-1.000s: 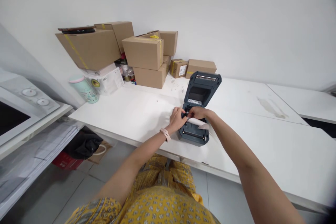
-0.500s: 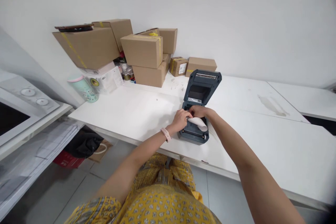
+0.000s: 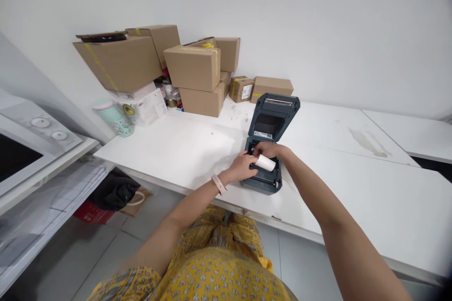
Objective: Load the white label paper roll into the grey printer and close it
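A dark grey label printer [image 3: 262,185] stands on the white table with its lid [image 3: 274,112] raised. A white paper roll [image 3: 266,163] lies slantwise over the open printer body. My left hand [image 3: 242,166] has its thumb and fingers around the roll's left end. Just behind the roll, my right hand [image 3: 267,149] reaches into the printer from the right with curled fingers. Its fingertips are down in the compartment, and whatever they grip is hidden.
Cardboard boxes [image 3: 192,69] are stacked at the back left, with smaller boxes [image 3: 271,86] along the wall. A mint tumbler [image 3: 113,118] stands at the table's left end. A microwave [image 3: 38,136] is on a shelf at far left.
The loose, curling paper flap now appears as a compact roll. My left hand has opened its thumb downward and moved round the roll's end. My right hand stays nearly in place.
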The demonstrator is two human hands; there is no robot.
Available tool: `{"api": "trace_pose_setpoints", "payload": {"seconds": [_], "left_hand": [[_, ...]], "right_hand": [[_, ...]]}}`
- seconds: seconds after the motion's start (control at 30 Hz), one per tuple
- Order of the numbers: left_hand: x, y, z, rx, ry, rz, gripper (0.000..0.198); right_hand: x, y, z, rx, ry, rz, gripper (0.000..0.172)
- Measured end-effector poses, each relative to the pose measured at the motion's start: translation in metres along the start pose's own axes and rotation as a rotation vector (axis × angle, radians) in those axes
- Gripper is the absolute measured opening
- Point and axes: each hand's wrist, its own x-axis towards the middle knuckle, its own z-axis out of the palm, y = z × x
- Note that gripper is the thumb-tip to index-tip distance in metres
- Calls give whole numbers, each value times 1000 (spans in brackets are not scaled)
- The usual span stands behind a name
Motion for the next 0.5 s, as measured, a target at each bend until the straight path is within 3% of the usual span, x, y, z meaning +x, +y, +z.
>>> {"api": "trace_pose_setpoints", "payload": {"seconds": [0.07, 0.5], "left_hand": [[-3, -1, 4, 25, -5, 7, 9], [-38, 16, 27, 198, 123, 169, 21]], "right_hand": [[1, -1, 0, -8, -1, 1, 36], [4, 3, -1, -10, -2, 2, 43]]}}
